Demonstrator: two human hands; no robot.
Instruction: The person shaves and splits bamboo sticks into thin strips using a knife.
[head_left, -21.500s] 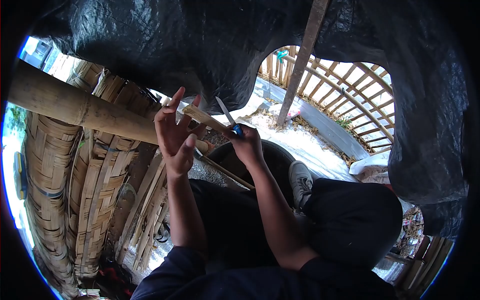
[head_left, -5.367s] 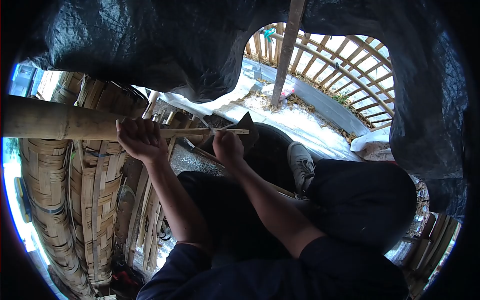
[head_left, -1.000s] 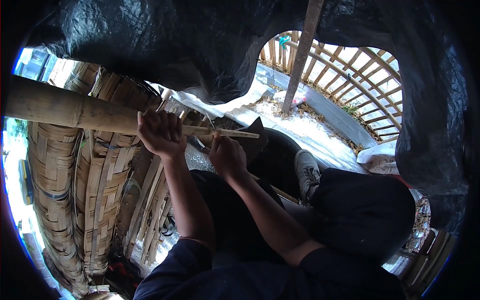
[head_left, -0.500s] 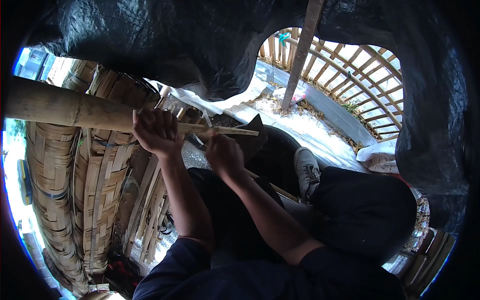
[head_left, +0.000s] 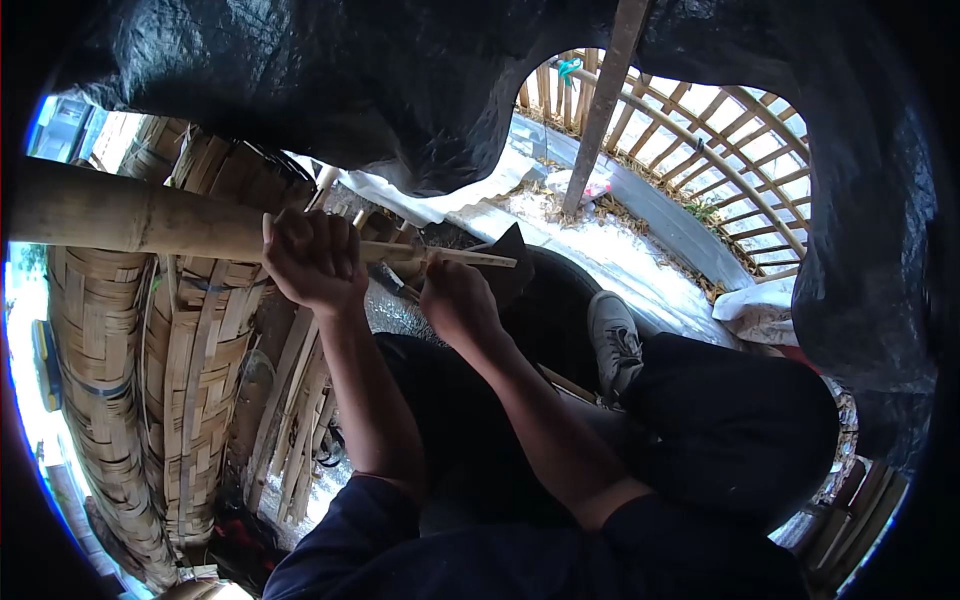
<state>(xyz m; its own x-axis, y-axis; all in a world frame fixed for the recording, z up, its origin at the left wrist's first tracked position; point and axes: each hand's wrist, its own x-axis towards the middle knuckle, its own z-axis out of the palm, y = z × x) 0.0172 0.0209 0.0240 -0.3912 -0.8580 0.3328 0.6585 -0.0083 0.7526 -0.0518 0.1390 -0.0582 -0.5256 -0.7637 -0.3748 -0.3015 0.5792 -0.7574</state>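
A thick pale bamboo pole (head_left: 150,220) comes in from the left, roughly level. My left hand (head_left: 315,260) is closed around it, knuckles up. Past that hand the bamboo narrows to a thin cut end (head_left: 490,260) pointing right. My right hand (head_left: 460,300) is a fist just under and against this thin end. It grips what looks like a narrow knife, mostly hidden by the fingers and blurred at the bamboo. Behind the thin end stands a dark, pointed flat piece (head_left: 513,250), whose kind I cannot make out.
Woven bamboo rolls (head_left: 105,380) stand upright at left, beside loose bamboo strips (head_left: 300,440). Black plastic sheeting (head_left: 330,90) hangs overhead and at right. A slanting post (head_left: 603,120) stands ahead, before a curved bamboo lattice (head_left: 720,140). My shoe (head_left: 612,335) rests near a dark round rim.
My right hand has shifted slightly right and down along the thin end. The pale blade-like piece that stood above its fist is now barely visible. My left hand keeps its hold.
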